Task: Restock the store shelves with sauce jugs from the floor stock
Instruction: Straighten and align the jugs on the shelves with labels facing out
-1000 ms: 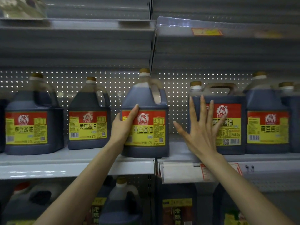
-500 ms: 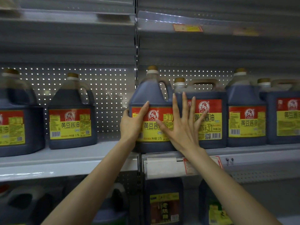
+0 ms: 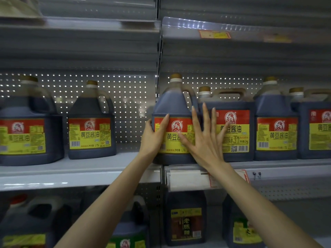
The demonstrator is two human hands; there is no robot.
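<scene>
1. The fingers (image 3: 206,120) of the right hand (image 3: 206,145) are straight and spread wide, lying flat over the labels of the sauce jug (image 3: 172,106) and the wide jug (image 3: 236,133).
2. The left hand (image 3: 152,138) grips the sauce jug's left side, thumb on its label.
3. The sauce jug stands upright on the shelf (image 3: 80,174), against the wide jug.
4. A second ago a gap separated them, and the right hand touched neither.

dark brown sauce jugs (image 3: 172,120), red-yellow labels (image 3: 90,133), dotted grey back panel (image 3: 125,97)
</scene>
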